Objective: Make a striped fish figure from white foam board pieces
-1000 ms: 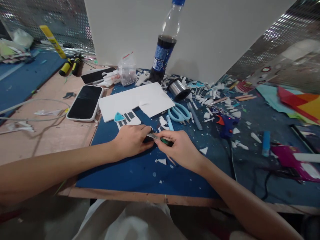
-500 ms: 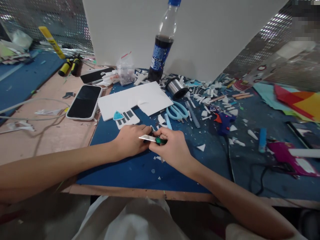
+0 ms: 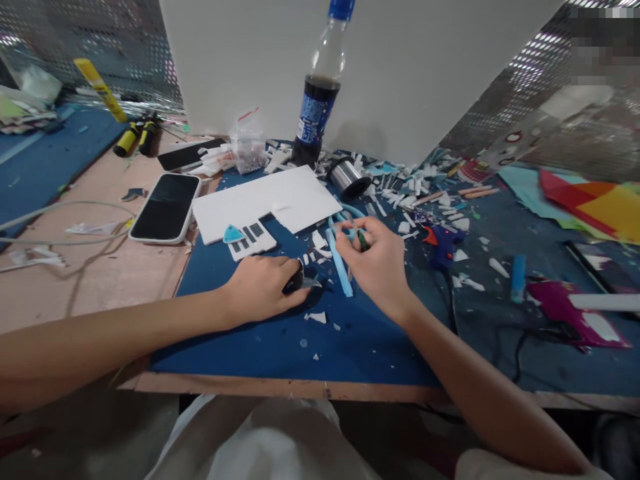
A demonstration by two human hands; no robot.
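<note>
On the table lies a blue mat. At its left edge a phone rests, dark screen up, just beside a white sheet. Behind the sheet stand a cola bottle — upright, cap on — and a clear plastic bag. A metal spool lies near many white scraps. Further right is a blue glue gun, and coloured paper lies at the far right edge

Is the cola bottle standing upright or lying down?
Upright: the cola bottle stands on its base, with its blue cap on top.
</note>
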